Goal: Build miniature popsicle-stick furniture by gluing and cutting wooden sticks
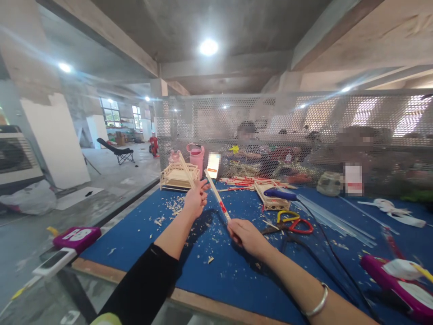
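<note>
My left hand (196, 199) is closed around pale wooden sticks (187, 169) that look like chopsticks and slant up to the left. Between the fingers of my right hand (248, 237) is the lower end of a pale stick with red print (216, 194), also chopstick-like, its far end pointing up near my left fingertips. Behind my left hand stands a small frame built of wooden sticks (179, 176). A second stick frame (270, 196) sits beyond my right hand, near a blue-handled tool (280, 194) with a cord. Scissors with yellow and red handles (299, 225) lie beside my right hand.
Wood chips (176, 205) litter the blue table (131, 234). Red-and-white sticks (243, 182) are piled at the back, with a lit phone (213, 165) and pink cup (196, 155). Clear glue-stick-like rods (334, 221) lie right. A perforated metal screen (209, 122) stands behind; people sit beyond it.
</note>
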The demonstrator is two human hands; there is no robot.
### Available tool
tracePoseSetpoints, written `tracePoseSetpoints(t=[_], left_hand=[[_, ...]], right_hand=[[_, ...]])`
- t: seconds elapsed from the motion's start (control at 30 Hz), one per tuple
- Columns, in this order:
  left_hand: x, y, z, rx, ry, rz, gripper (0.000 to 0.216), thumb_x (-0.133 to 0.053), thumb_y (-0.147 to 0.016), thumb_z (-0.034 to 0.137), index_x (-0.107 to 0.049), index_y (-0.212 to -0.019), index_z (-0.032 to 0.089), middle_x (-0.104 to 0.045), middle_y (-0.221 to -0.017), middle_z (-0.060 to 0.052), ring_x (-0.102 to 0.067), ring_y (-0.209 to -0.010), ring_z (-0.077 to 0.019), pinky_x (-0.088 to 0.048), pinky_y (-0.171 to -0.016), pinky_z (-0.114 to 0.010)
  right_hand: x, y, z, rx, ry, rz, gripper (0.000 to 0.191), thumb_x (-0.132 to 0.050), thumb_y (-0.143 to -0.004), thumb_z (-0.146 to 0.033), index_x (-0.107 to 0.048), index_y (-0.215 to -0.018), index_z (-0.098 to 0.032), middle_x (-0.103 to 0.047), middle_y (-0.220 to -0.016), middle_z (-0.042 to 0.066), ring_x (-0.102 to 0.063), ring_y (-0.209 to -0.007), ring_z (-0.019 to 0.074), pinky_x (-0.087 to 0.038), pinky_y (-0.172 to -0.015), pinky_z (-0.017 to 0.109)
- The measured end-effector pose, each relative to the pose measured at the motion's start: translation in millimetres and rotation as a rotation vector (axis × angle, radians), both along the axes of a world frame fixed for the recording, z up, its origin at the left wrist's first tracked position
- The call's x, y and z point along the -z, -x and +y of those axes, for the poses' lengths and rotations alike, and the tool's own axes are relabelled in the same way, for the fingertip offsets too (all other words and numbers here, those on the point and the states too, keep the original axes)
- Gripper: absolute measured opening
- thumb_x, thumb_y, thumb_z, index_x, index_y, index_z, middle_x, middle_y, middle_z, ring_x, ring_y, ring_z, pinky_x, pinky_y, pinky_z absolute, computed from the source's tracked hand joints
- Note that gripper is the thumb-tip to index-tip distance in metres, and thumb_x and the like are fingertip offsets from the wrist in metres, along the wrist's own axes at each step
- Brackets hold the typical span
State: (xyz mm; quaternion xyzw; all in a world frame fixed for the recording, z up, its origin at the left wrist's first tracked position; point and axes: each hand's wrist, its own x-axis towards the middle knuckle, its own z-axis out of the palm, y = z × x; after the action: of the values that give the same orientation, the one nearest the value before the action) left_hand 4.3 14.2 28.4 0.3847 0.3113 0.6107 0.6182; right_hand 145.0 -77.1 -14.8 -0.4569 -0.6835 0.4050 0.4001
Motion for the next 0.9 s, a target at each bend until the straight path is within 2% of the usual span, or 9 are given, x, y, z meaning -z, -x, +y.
tracePoseSetpoints(t=[0.13, 0.27, 0.37, 0.47, 0.63, 0.7, 0.8, 0.83, 0.9], left_hand=[[-2.3, 12.1, 7.4, 0.113, -0.008, 0.006, 0.026, -0.043, -0.087, 0.033, -0.058, -0.081, 0.012, -0.063, -0.074, -0.005, -0.024, -0.033, 0.0013, -0.016, -0.028, -0.01], [-8.6, 26.9, 14.6, -0.064, 0.02, -0.142, 0.024, -0.041, -0.088, 0.026, -0.051, -0.07, 0.013, -0.059, -0.06, 0.001, -0.019, -0.03, 0.0012, -0.013, -0.027, -0.011], [-14.2, 46.0, 22.8, -0.232, 0.027, -0.273, 0.023, -0.038, -0.089, 0.027, -0.047, -0.072, 0.016, -0.06, -0.061, 0.002, -0.019, -0.028, 0.001, -0.014, -0.027, -0.011], [-15.8, 58.3, 28.0, -0.273, 0.005, -0.293, 0.023, -0.035, -0.09, 0.028, -0.046, -0.073, 0.017, -0.061, -0.062, 0.003, -0.023, -0.029, 0.0006, -0.015, -0.028, -0.011], [-12.9, 53.7, 28.7, -0.272, -0.04, -0.269, 0.022, -0.036, -0.09, 0.028, -0.047, -0.074, 0.017, -0.062, -0.062, 0.002, -0.028, -0.031, -0.0001, -0.017, -0.029, -0.012], [-12.5, 48.7, 26.7, -0.258, -0.047, -0.248, 0.022, -0.036, -0.09, 0.028, -0.046, -0.074, 0.017, -0.062, -0.063, 0.001, -0.03, -0.031, -0.0003, -0.017, -0.029, -0.012], [-12.9, 40.0, 21.0, -0.196, -0.029, -0.206, 0.022, -0.036, -0.09, 0.028, -0.046, -0.074, 0.017, -0.062, -0.061, 0.001, -0.029, -0.031, -0.0004, -0.017, -0.029, -0.011], [-12.9, 36.3, 18.5, -0.167, -0.025, -0.185, 0.022, -0.037, -0.09, 0.029, -0.047, -0.074, 0.017, -0.061, -0.06, 0.001, -0.029, -0.03, -0.0004, -0.017, -0.029, -0.011], [-11.7, 27.3, 13.0, -0.097, -0.024, -0.128, 0.021, -0.04, -0.088, 0.03, -0.048, -0.074, 0.016, -0.06, -0.058, 0.001, -0.027, -0.03, -0.0004, -0.017, -0.029, -0.011]], right_hand=[[4.2, -3.3, 1.8, -0.077, -0.012, -0.072, 0.037, -0.034, -0.082, -0.041, -0.038, -0.053, -0.02, -0.036, -0.042, -0.006, -0.031, -0.038, 0.007, -0.024, -0.039, 0.02], [-1.5, -6.1, -5.1, -0.131, 0.056, -0.099, 0.036, -0.042, -0.078, -0.043, -0.044, -0.053, -0.018, -0.039, -0.04, -0.007, -0.03, -0.037, 0.0052, -0.023, -0.039, 0.018], [-16.6, -5.6, -20.6, -0.396, 0.26, -0.107, 0.033, -0.05, -0.072, -0.041, -0.053, -0.052, -0.015, -0.043, -0.038, -0.007, -0.034, -0.035, 0.0043, -0.025, -0.038, 0.017], [-33.5, -4.3, -36.8, -0.684, 0.524, -0.239, 0.027, -0.054, -0.068, -0.034, -0.059, -0.051, -0.014, -0.049, -0.04, -0.005, -0.043, -0.036, 0.0045, -0.032, -0.039, 0.016], [-49.3, -6.0, -49.9, -0.789, 0.781, -0.426, 0.019, -0.064, -0.06, -0.034, -0.062, -0.055, -0.015, -0.056, -0.048, -0.005, -0.048, -0.039, 0.003, -0.035, -0.039, 0.012], [-49.7, -8.3, -50.0, -0.837, 0.828, -0.49, 0.025, -0.069, -0.054, -0.039, -0.061, -0.057, -0.016, -0.055, -0.048, -0.005, -0.047, -0.04, 0.0032, -0.036, -0.04, 0.012], [-42.8, -13.2, -41.9, -0.807, 0.673, -0.435, 0.048, -0.061, -0.053, -0.063, -0.057, -0.052, -0.016, -0.05, -0.043, -0.004, -0.043, -0.036, 0.005, -0.032, -0.036, 0.017], [-38.9, -14.9, -37.1, -0.7, 0.531, -0.371, 0.054, -0.052, -0.057, -0.07, -0.052, -0.048, -0.016, -0.047, -0.04, -0.004, -0.04, -0.035, 0.0053, -0.029, -0.036, 0.018], [-29.5, -17.5, -25.9, -0.315, 0.186, -0.252, 0.058, -0.037, -0.067, -0.072, -0.042, -0.045, -0.018, -0.04, -0.038, -0.005, -0.036, -0.037, 0.0058, -0.027, -0.039, 0.019]])
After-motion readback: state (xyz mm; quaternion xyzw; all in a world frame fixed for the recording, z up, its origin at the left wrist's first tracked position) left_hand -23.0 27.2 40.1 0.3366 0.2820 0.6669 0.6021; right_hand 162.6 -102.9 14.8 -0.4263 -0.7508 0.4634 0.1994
